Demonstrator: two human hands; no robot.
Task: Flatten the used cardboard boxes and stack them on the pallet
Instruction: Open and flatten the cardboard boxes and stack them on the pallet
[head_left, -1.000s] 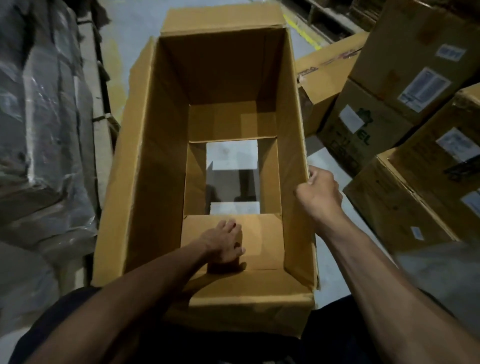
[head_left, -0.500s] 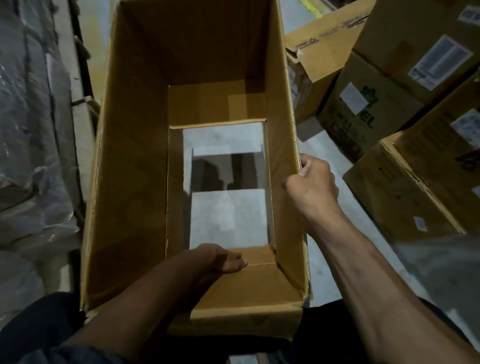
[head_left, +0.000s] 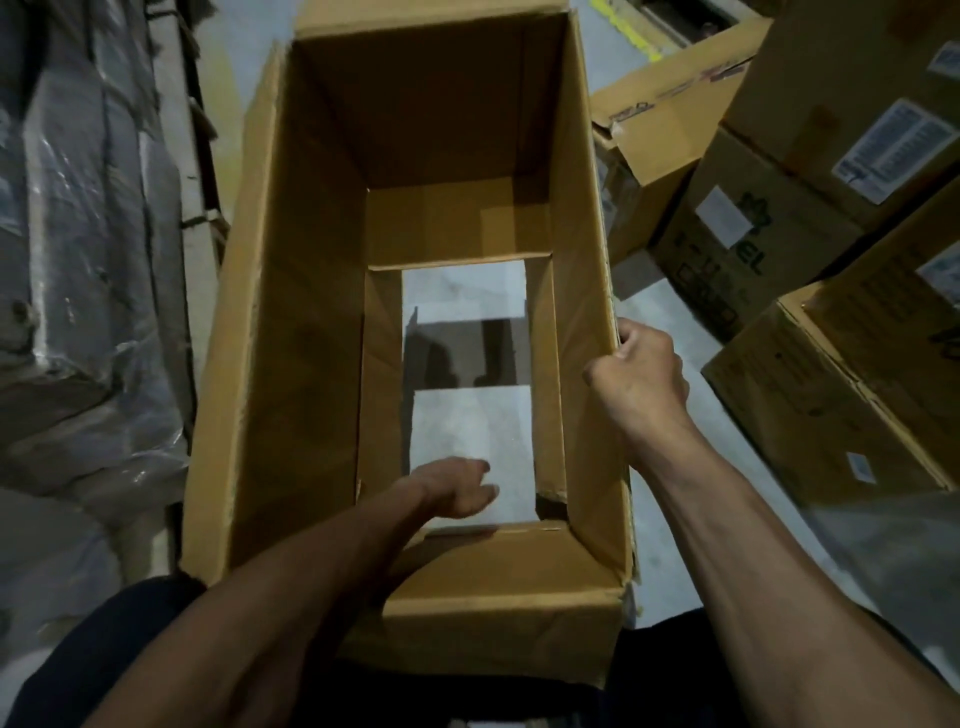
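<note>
A tall brown cardboard box (head_left: 291, 338) stands open in front of me, and I look straight down into it. Its bottom is open: the grey floor (head_left: 467, 426) shows through, with only the far bottom flap (head_left: 457, 218) still across. My left hand (head_left: 457, 486) reaches deep inside at the near bottom edge, fingers apart, holding nothing. My right hand (head_left: 641, 369) is closed on the top edge of the box's right wall.
Several closed, labelled cardboard boxes (head_left: 810, 218) are piled close on the right, one with a loose flap (head_left: 670, 114). Plastic-wrapped goods (head_left: 78, 270) fill the left side. A yellow floor line (head_left: 631, 31) runs at the top. No pallet is in view.
My left hand has pushed the near bottom flap down and out, so the opening onto the floor has grown. The right hand has kept its grip on the right wall.
</note>
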